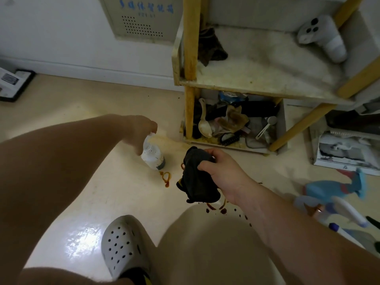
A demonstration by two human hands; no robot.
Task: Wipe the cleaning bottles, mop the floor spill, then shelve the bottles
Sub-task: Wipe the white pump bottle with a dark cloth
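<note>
Your left fingers (151, 128) pinched the small, light, probably slick bottle (153, 156) by its neck; your right fingers (205, 164) bunched the soft cloth (196, 182).

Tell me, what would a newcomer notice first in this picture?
The right hand holds a dark cloth at the centre, above brown spill marks on the floor. Beside it, the left hand grips the top of a white bottle, which is tilted.

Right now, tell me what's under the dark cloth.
Brown spill streaks the floor beneath the dark cloth that the right hand holds; anything directly behind it is hidden.
</note>
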